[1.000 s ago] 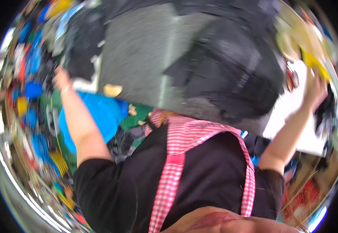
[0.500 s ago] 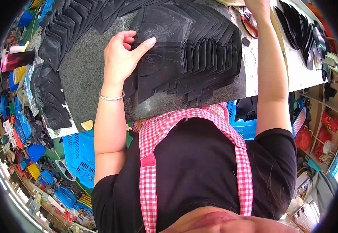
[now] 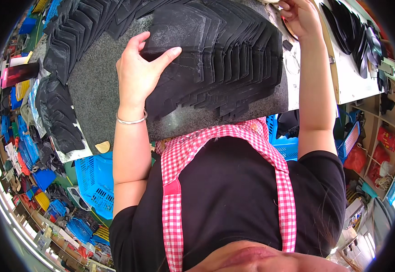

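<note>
A fanned row of overlapping black sheet pieces (image 3: 238,59) lies on the dark speckled work board (image 3: 100,95). My left hand (image 3: 138,72) is at the left end of this row. Its thumb is stretched out over the top piece, and its other fingers curl at the piece's far left edge, apart from the thumb. At the top right, my right hand (image 3: 302,18) is raised with bent fingers close together near a pale round thing at the picture's edge. What those fingers hold, if anything, I cannot make out.
More black pieces (image 3: 77,34) fan along the board's far left side, with others (image 3: 59,113) nearer. Dark curved pieces (image 3: 349,38) lie on the white surface at right. Blue plastic baskets (image 3: 93,181) stand below the table. A small tan scrap (image 3: 102,147) sits at the board's near edge.
My right hand has come nearer from the top edge, so more of its fingers show. My left hand has shifted slightly left. The top black pieces under it lie differently.
</note>
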Demonstrator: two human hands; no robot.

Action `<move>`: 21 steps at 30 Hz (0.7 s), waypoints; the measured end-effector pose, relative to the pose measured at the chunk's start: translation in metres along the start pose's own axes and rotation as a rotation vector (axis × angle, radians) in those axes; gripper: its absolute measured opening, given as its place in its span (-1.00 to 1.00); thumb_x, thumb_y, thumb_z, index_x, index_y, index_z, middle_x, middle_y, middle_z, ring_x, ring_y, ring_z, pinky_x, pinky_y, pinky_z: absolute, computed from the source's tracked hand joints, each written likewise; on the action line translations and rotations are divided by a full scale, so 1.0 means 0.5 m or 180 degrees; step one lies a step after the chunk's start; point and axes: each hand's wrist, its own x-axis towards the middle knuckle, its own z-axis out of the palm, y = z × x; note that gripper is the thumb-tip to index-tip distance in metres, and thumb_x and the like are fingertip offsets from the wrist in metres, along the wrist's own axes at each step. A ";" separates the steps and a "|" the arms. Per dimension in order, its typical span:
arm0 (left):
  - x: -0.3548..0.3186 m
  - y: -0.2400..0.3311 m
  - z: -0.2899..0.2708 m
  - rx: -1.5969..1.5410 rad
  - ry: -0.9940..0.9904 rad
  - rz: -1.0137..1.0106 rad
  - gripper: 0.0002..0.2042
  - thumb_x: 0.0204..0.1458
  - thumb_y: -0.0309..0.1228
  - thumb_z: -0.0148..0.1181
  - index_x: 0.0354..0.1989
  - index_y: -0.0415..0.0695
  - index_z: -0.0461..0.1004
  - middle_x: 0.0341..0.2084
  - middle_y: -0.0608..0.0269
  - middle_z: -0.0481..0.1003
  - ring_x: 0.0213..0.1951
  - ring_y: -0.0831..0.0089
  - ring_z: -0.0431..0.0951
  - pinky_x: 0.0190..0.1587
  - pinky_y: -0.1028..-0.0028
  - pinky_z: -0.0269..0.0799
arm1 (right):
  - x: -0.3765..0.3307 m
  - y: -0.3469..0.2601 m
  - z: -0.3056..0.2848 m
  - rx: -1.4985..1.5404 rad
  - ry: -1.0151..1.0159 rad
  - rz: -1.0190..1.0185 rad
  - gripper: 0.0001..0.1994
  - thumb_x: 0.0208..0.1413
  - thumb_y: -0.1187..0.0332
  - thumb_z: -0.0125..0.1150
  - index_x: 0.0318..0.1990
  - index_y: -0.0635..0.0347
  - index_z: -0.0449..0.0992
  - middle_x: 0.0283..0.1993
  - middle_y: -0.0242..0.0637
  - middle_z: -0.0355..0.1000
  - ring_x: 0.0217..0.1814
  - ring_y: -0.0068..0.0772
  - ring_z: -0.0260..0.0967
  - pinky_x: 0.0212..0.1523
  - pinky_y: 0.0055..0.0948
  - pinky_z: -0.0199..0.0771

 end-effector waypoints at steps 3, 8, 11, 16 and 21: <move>-0.007 0.035 -0.005 0.0342 0.0094 0.0079 -0.22 -0.15 -0.20 0.69 0.20 -0.40 0.47 0.05 -0.17 0.57 0.12 0.25 0.58 0.21 0.33 0.48 | -0.059 -0.005 0.058 -0.0233 -0.0238 -0.0057 -0.88 0.30 0.42 0.23 -0.13 0.27 0.57 -0.41 -0.47 0.42 -0.49 -0.69 0.28 -0.55 -0.69 0.17; -0.002 0.005 -0.005 -0.0062 0.0075 0.0058 -0.25 -0.16 -0.23 0.69 0.18 -0.36 0.49 0.04 -0.13 0.58 0.12 0.25 0.57 0.21 0.34 0.46 | -0.064 0.031 0.079 -0.0505 -0.1133 0.0010 -0.82 0.30 0.39 0.26 -0.06 0.30 0.59 -0.30 -0.45 0.52 -0.40 -0.67 0.32 -0.35 -0.63 0.28; 0.011 -0.002 -0.010 -0.0187 -0.0056 -0.0002 -0.27 -0.16 -0.24 0.69 0.17 -0.36 0.48 0.03 -0.11 0.57 0.10 0.26 0.58 0.18 0.34 0.48 | -0.101 0.054 0.161 -0.0810 -0.0723 -0.0382 -0.77 0.30 0.38 0.27 0.00 0.34 0.60 -0.19 -0.38 0.60 -0.29 -0.63 0.42 -0.25 -0.58 0.37; 0.028 -0.026 -0.019 -0.0279 -0.0208 0.0028 -0.28 -0.15 -0.25 0.68 0.15 -0.34 0.47 0.02 -0.10 0.58 0.05 0.28 0.60 0.12 0.33 0.53 | -0.112 0.030 0.216 -0.3443 -0.0333 -0.0807 -0.77 0.16 0.37 0.35 -0.14 0.37 0.65 -0.18 0.12 0.59 -0.16 -0.06 0.60 -0.16 -0.22 0.53; 0.021 -0.017 -0.017 0.0188 -0.0049 0.0078 -0.27 -0.17 -0.18 0.68 0.15 -0.30 0.47 -0.03 -0.15 0.61 0.03 0.25 0.63 0.10 0.32 0.54 | -0.124 0.066 0.171 -0.3530 -0.1461 -0.2302 -0.78 0.20 0.27 0.40 -0.10 0.19 0.68 -0.14 -0.17 0.64 -0.16 -0.09 0.56 -0.10 -0.21 0.52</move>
